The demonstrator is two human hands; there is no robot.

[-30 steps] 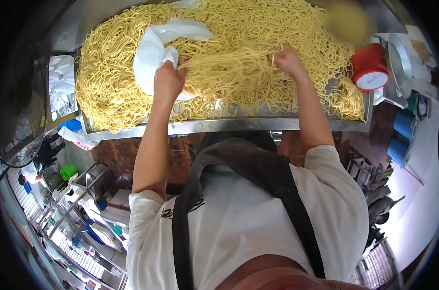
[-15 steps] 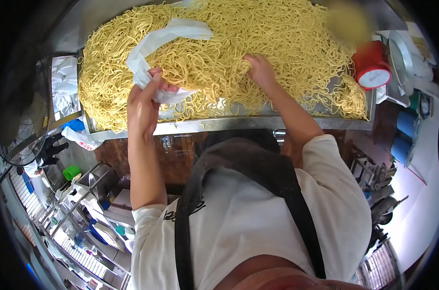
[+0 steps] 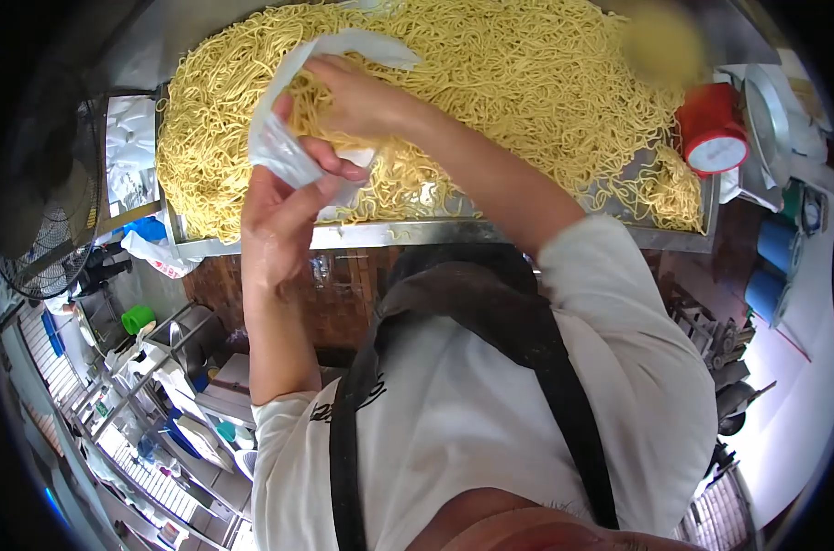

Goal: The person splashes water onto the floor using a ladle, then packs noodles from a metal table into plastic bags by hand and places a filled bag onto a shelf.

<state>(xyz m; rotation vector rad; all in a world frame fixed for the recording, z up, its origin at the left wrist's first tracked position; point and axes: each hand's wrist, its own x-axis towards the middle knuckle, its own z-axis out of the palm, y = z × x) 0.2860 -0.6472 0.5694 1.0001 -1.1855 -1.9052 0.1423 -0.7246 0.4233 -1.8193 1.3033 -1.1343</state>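
Note:
A broad heap of yellow noodles (image 3: 527, 87) covers a metal tray (image 3: 408, 233). My left hand (image 3: 281, 216) is closed around a translucent white plastic bag (image 3: 287, 158), whose mouth is spread wide over the left part of the heap. My right hand (image 3: 366, 103) reaches across to the left, with its fingers at the bag's mouth. Noodles show under and beside those fingers, and they appear gripped in a loose bunch. The right fingertips are partly hidden by the bag's edge and the noodles.
A red scale (image 3: 711, 129) with a round white dial stands by the tray's right end. A stack of white bags (image 3: 130, 147) lies left of the tray, near a fan (image 3: 50, 230). Blue containers (image 3: 768, 289) are at far right. A green bucket (image 3: 138, 320) sits lower left.
My right hand has moved left from the middle of the noodle heap to the bag's mouth, bringing noodles. My left hand still holds the bag, which has shifted slightly right.

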